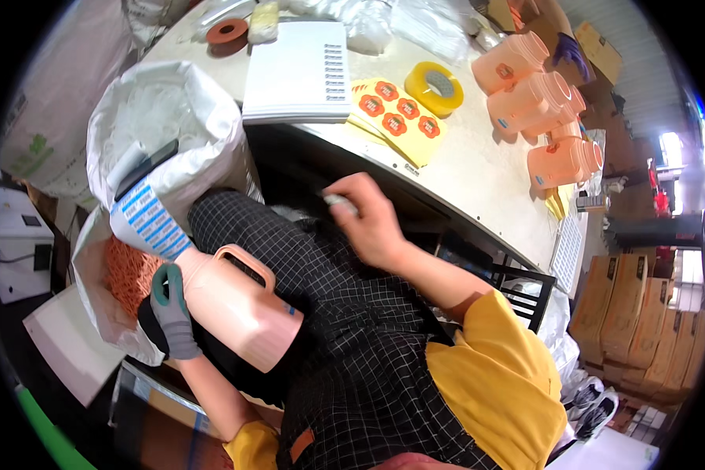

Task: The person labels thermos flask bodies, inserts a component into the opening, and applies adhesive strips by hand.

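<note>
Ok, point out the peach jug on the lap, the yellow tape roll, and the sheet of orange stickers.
peach jug (239,309), head view, on its side wall below the handle.
yellow tape roll (433,84), head view, on the roll's top ring.
sheet of orange stickers (395,117), head view, on the sheet's middle.

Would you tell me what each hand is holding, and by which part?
The gloved left hand grips the peach jug near its neck. The bare right hand pinches something small and pale; what it is cannot be told.

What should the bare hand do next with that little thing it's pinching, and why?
Probably bring the right hand down to the peach jug. The left hand, in a grey glove, grips the jug near its neck on the lap, and the right hand pinches something small and pale above it, too blurred to identify. Finished-looking jugs on the table carry round orange stickers.
</note>
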`<control>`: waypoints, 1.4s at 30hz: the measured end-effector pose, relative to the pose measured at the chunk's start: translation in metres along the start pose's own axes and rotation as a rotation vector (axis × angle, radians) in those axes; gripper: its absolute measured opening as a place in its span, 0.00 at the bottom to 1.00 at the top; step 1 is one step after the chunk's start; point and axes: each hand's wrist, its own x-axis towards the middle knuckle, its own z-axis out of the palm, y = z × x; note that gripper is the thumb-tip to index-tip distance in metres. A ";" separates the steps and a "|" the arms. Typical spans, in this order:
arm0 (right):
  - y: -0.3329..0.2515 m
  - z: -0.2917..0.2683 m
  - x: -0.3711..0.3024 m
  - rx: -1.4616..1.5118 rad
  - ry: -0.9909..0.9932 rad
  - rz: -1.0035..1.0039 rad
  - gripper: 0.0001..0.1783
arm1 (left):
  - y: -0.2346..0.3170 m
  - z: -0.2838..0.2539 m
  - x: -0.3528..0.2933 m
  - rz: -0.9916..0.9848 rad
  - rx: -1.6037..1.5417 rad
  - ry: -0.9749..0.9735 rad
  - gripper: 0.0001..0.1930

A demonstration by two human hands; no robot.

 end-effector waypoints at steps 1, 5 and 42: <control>0.016 -0.016 0.001 -0.124 0.077 0.015 0.15 | 0.029 0.000 -0.002 0.135 0.271 0.155 0.23; 0.085 -0.101 -0.006 -0.393 0.306 0.182 0.14 | 0.158 0.019 -0.040 0.684 0.347 0.231 0.23; 0.134 -0.136 0.037 -0.734 0.265 0.218 0.15 | 0.280 0.366 -0.021 1.144 0.626 -0.376 0.37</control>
